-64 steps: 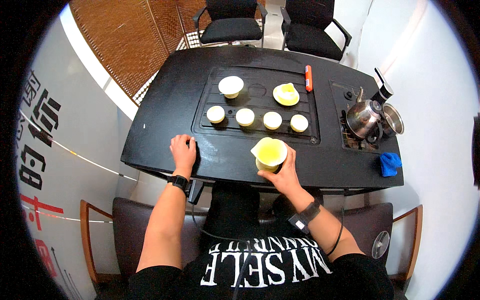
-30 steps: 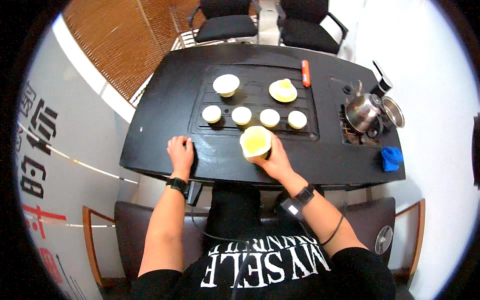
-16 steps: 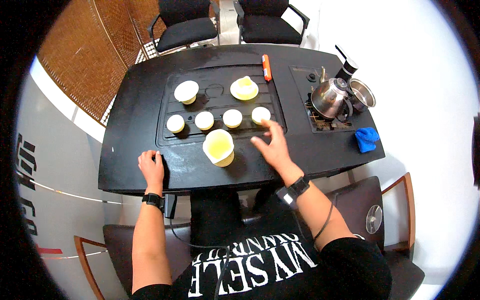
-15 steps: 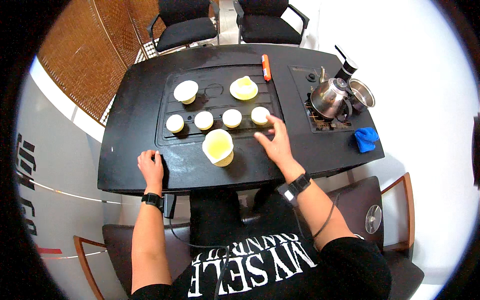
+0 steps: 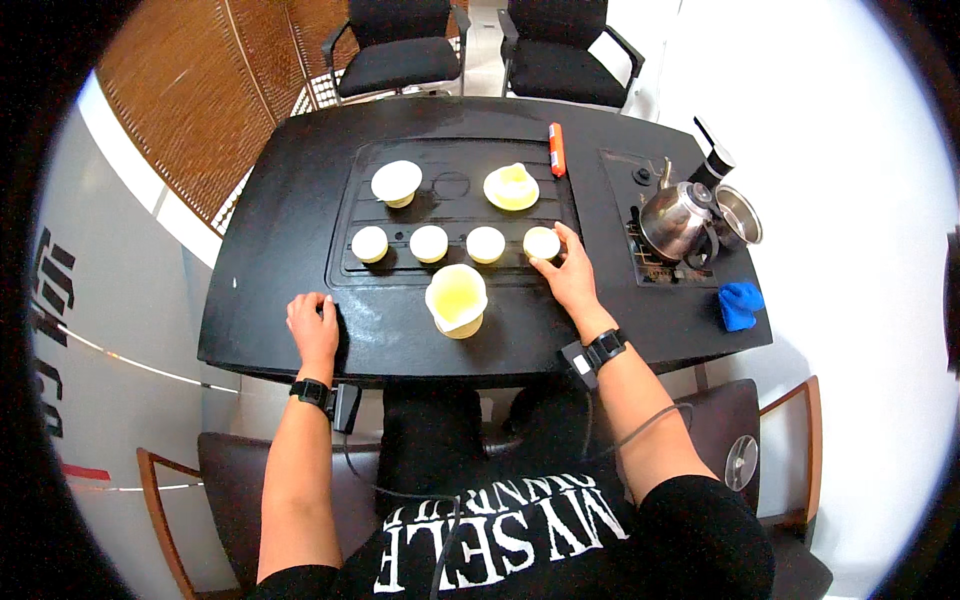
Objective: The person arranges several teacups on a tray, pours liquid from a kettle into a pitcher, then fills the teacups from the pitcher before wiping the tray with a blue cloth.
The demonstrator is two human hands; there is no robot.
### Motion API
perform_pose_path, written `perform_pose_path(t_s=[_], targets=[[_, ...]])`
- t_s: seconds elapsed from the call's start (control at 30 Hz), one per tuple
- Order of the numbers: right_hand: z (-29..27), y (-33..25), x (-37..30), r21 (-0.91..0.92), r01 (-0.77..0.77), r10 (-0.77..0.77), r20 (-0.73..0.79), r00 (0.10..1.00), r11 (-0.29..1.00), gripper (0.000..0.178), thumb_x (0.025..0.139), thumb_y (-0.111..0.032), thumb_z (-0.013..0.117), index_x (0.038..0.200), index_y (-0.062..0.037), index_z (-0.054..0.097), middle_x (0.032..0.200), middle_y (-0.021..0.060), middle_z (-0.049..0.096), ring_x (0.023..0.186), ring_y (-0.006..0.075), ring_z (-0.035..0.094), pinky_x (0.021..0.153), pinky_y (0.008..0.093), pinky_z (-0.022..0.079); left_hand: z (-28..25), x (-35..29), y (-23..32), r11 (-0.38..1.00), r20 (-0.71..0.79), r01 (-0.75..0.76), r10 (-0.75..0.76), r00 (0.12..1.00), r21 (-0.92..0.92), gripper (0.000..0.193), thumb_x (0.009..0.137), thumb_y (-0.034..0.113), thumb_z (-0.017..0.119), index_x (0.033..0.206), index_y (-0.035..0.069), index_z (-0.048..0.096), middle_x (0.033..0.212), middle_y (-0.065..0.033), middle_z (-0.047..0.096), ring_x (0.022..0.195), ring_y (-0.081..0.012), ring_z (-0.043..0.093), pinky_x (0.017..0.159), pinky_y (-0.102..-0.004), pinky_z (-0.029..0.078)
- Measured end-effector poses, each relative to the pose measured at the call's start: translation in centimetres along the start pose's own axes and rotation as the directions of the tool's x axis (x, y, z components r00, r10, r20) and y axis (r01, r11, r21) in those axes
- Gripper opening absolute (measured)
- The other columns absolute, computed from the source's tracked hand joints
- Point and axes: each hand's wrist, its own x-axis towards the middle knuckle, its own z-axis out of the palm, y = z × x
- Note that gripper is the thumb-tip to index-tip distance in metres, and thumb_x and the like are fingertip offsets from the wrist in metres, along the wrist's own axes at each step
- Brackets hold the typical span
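A row of small white teacups (image 5: 485,244) stands on the black tea tray (image 5: 350,225). At its right end, the thumb and fingers of my right hand (image 5: 572,277) close round the sides of the last teacup (image 5: 541,243). Just in front of the row is a pale spouted pitcher (image 5: 457,301), with yellow liquid showing in its wide mouth. My left hand (image 5: 313,325) rests on the table near its front edge, fingers curled in, holding nothing that I can see. Behind the row sit a wide-rimmed white bowl (image 5: 397,184) and a pale saucer-shaped piece with a raised top (image 5: 511,188).
A steel kettle (image 5: 675,222) sits on a built-in heating plate (image 5: 645,272) at the right, beside a steel pot (image 5: 738,215). A blue cloth (image 5: 739,306) lies near the table's right edge. An orange tube-shaped packet (image 5: 557,150) lies at the tray's far right corner.
My right hand has moved in from beside the rightmost teacup and closed its fingers round it. My left hand stays on the table. The whole view has shifted slightly.
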Motion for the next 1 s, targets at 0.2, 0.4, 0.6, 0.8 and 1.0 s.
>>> perform_pose_path(t_s=[0.2, 0.4, 0.6, 0.8, 1.0], targets=[[-0.2, -0.5, -0.1, 0.086, -0.011, 0.008, 0.033, 0.999, 0.996, 0.073, 0.072, -0.012, 0.079, 0.134, -0.0014, 0.042, 0.127, 0.0168, 0.053, 0.116, 0.0263, 0.055, 0.100, 0.0348, 0.043, 0.1, -0.2, -0.3, 1.000, -0.003, -0.010, 0.010, 1.000, 0.018, 0.015, 0.087, 0.019, 0.061, 0.084, 0.005, 0.060, 0.090, -0.0091, 0.057, 0.094, -0.0298, 0.051, 0.084, -0.0420, 0.039], [-0.9, -1.5, -0.3, 0.289, 0.051, -0.064, 0.036, 0.997, 0.956, 0.071, 0.073, -0.008, 0.077, 0.134, 0.0011, 0.041, 0.132, 0.0167, 0.047, 0.122, 0.0253, 0.050, 0.105, 0.0353, 0.038, 0.1, -0.1, 0.1, 1.000, 0.015, 0.019, -0.020, 1.000, 0.015, 0.014, 0.086, 0.019, 0.061, 0.082, 0.006, 0.060, 0.088, -0.0079, 0.056, 0.094, -0.0287, 0.050, 0.085, -0.0409, 0.038], [-2.8, -7.3, -0.5, 0.381, 0.156, -0.197, 0.071, 0.978, 0.911, 0.071, 0.074, -0.011, 0.076, 0.135, -0.0002, 0.040, 0.128, 0.0145, 0.050, 0.120, 0.0234, 0.051, 0.104, 0.0347, 0.037, 0.1, -0.2, -0.1, 1.000, -0.043, -0.005, 0.004, 0.999, -0.009, 0.013, 0.084, 0.019, 0.063, 0.081, 0.007, 0.061, 0.087, -0.0077, 0.056, 0.092, -0.0293, 0.051, 0.082, -0.0423, 0.039], [-3.9, -12.1, -0.9, 0.414, 0.253, -0.336, 0.140, 0.932, 0.874, 0.073, 0.073, -0.009, 0.076, 0.135, -0.0017, 0.038, 0.127, 0.0147, 0.050, 0.120, 0.0234, 0.050, 0.104, 0.0349, 0.038, 0.1, -0.2, -0.1, 1.000, -0.033, 0.009, -0.010, 0.999, -0.029, 0.013, 0.084, 0.020, 0.063, 0.080, 0.007, 0.061, 0.085, -0.0072, 0.056, 0.091, -0.0289, 0.050, 0.082, -0.0422, 0.039], [-3.4, -13.8, -1.0, 0.381, 0.356, -0.446, 0.180, 0.877, 0.853, 0.073, 0.073, -0.009, 0.075, 0.135, -0.0029, 0.038, 0.128, 0.0147, 0.051, 0.120, 0.0244, 0.050, 0.104, 0.0355, 0.038, 0.1, -0.2, 0.2, 1.000, -0.051, 0.008, -0.010, 0.999, -0.024, 0.013, 0.084, 0.020, 0.063, 0.080, 0.007, 0.061, 0.085, -0.0077, 0.056, 0.092, -0.0292, 0.050, 0.082, -0.0421, 0.039]])
